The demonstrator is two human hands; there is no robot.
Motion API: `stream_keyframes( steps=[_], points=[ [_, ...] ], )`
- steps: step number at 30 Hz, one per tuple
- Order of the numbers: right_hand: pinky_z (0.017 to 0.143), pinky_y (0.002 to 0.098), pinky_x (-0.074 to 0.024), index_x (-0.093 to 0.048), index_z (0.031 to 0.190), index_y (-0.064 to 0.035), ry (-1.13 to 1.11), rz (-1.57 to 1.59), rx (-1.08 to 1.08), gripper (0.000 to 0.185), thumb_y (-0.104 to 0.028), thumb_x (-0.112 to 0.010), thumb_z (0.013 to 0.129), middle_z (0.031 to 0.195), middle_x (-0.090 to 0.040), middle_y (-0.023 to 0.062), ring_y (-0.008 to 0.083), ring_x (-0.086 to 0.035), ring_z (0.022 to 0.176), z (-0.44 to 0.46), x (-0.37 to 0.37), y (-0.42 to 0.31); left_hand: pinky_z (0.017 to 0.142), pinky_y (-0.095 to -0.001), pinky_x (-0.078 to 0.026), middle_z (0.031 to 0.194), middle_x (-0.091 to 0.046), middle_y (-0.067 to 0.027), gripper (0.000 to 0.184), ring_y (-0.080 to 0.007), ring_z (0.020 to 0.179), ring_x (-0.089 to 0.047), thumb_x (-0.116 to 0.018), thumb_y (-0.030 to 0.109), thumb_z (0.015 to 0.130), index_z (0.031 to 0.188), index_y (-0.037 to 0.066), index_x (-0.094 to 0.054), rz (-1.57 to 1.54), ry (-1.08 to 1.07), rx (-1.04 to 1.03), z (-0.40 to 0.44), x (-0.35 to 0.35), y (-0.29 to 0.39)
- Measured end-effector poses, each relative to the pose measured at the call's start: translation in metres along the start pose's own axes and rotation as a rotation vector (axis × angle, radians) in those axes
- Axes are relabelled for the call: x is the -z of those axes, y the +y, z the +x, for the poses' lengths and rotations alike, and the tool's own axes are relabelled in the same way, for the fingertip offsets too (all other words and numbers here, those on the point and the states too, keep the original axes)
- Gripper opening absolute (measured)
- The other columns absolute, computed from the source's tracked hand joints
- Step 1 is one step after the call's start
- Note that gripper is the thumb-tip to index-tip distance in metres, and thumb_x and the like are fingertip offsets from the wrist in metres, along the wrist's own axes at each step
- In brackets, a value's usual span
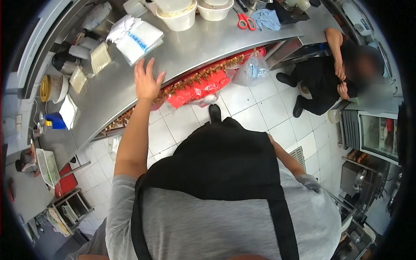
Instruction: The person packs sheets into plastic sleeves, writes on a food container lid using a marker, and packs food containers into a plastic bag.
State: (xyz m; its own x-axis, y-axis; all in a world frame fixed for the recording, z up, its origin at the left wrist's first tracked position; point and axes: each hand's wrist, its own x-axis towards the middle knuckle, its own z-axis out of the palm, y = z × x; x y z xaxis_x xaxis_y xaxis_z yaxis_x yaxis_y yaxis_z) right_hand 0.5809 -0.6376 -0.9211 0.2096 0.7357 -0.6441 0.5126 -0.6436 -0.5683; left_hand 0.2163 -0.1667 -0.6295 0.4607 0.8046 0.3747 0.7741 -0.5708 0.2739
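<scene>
My left hand [148,80] rests on the steel counter [177,50], fingers spread and nothing in them. Just beyond its fingertips lies a stack of white paper sheets or packets [136,41] with blue print. My right forearm [288,157] hangs beside the black apron [221,167]; the hand itself is hidden behind it. Under the counter, below my left hand, are red plastic bags [199,89] and a clear plastic bag [251,71].
White tubs [178,19], red-handled scissors [246,21] and a blue cloth [266,19] stand along the counter's back. On the right a person in black [318,73] holds something small. A glass-door fridge [379,134] is behind them. White tiles [242,115] cover the floor.
</scene>
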Motion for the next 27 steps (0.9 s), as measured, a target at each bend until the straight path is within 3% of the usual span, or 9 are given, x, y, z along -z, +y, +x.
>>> stream_keyframes(
  steps=[3, 6, 12, 14, 16, 18, 21, 24, 27],
  points=[
    [0.073, 0.0416, -0.0515, -0.071, 0.079, -0.0089, -0.023, -0.384, 0.07, 0.024, -0.032, -0.064, 0.077, 0.083, -0.068, 0.013, 0.0321, -0.065, 0.081, -0.023, 0.044, -0.128, 0.11, -0.0478, -0.025, 0.147, -0.028, -0.0144, 0.063, -0.0372, 0.137, -0.021, -0.063, 0.044, 0.083, 0.138, 0.021, -0.041, 0.043, -0.037, 0.005, 0.001, -0.001, 0.0],
    [0.075, 0.0446, -0.0506, -0.071, 0.081, -0.0081, -0.015, -0.572, 0.312, 0.025, -0.031, -0.06, 0.078, 0.082, -0.066, 0.017, 0.0344, -0.063, 0.083, 0.021, 0.038, -0.16, 0.11, -0.0478, -0.025, 0.147, -0.028, -0.0141, 0.063, -0.0373, 0.137, -0.021, -0.063, 0.045, 0.083, 0.138, 0.021, -0.042, 0.086, -0.055, 0.016, 0.002, -0.001, 0.002],
    [0.086, 0.0411, -0.0473, -0.069, 0.088, -0.0069, 0.411, -0.23, 0.559, 0.019, -0.02, -0.059, 0.08, 0.093, -0.067, 0.0136, 0.0321, -0.059, 0.098, 0.111, 0.053, -0.296, 0.11, -0.0478, -0.025, 0.147, -0.028, -0.014, 0.061, -0.0383, 0.137, -0.023, -0.063, 0.043, 0.084, 0.137, 0.02, -0.043, 0.044, -0.05, -0.002, 0.003, 0.0, 0.002],
    [0.09, 0.0409, -0.0459, -0.07, 0.089, -0.0061, 0.22, -0.793, 0.652, 0.02, -0.018, -0.057, 0.079, 0.097, -0.067, 0.0133, 0.0306, -0.056, 0.107, 0.146, 0.06, -0.315, 0.11, -0.0479, -0.025, 0.146, -0.03, -0.0149, 0.062, -0.0389, 0.136, -0.024, -0.064, 0.041, 0.083, 0.137, 0.02, -0.042, 0.042, -0.06, -0.006, 0.004, 0.004, 0.004],
    [0.098, 0.0393, -0.0433, -0.069, 0.101, -0.0025, 0.104, -0.772, 0.281, 0.03, -0.015, -0.054, 0.079, 0.135, -0.048, 0.014, 0.0282, -0.049, 0.12, 0.132, 0.076, -0.355, 0.11, -0.0482, -0.025, 0.146, -0.031, -0.0153, 0.063, -0.0391, 0.136, -0.025, -0.065, 0.04, 0.082, 0.138, 0.019, -0.042, 0.033, -0.076, -0.004, 0.007, 0.002, 0.005],
    [0.102, 0.0428, -0.0383, -0.069, 0.106, -0.0055, 0.21, -0.673, 0.202, 0.031, -0.018, -0.048, 0.085, 0.116, -0.064, 0.0103, 0.0262, -0.04, 0.13, 0.164, 0.057, -0.338, 0.109, -0.0488, -0.025, 0.145, -0.032, -0.0157, 0.063, -0.0392, 0.135, -0.025, -0.065, 0.039, 0.082, 0.137, 0.018, -0.042, 0.052, -0.055, -0.03, 0.009, 0.002, 0.007],
    [0.102, 0.045, -0.0379, -0.064, 0.115, -0.0044, 0.13, -0.753, 0.2, 0.035, -0.017, -0.047, 0.087, 0.126, -0.058, 0.0086, 0.0277, -0.044, 0.127, 0.165, 0.058, -0.345, 0.109, -0.0492, -0.026, 0.145, -0.033, -0.0166, 0.064, -0.0399, 0.135, -0.027, -0.067, 0.037, 0.081, 0.137, 0.017, -0.043, 0.063, -0.063, -0.036, 0.01, 0.004, 0.006],
    [0.098, 0.0457, -0.0421, -0.065, 0.111, -0.0044, 0.055, -0.64, 0.174, 0.033, -0.015, -0.049, 0.085, 0.123, -0.059, 0.0096, 0.0277, -0.053, 0.118, 0.176, 0.053, -0.351, 0.109, -0.0495, -0.026, 0.144, -0.033, -0.0169, 0.065, -0.0404, 0.134, -0.028, -0.068, 0.035, 0.08, 0.136, 0.016, -0.044, 0.072, -0.062, -0.048, 0.01, 0.001, 0.01],
    [0.09, 0.0424, -0.0481, -0.067, 0.104, -0.004, 0.124, -0.706, 0.365, 0.029, -0.013, -0.052, 0.08, 0.114, -0.062, 0.0142, 0.0275, -0.061, 0.104, 0.169, 0.051, -0.359, 0.108, -0.0504, -0.027, 0.144, -0.034, -0.0167, 0.065, -0.0404, 0.134, -0.029, -0.068, 0.036, 0.079, 0.136, 0.016, -0.044, 0.088, -0.037, -0.076, 0.011, -0.001, 0.005]
  ],
)
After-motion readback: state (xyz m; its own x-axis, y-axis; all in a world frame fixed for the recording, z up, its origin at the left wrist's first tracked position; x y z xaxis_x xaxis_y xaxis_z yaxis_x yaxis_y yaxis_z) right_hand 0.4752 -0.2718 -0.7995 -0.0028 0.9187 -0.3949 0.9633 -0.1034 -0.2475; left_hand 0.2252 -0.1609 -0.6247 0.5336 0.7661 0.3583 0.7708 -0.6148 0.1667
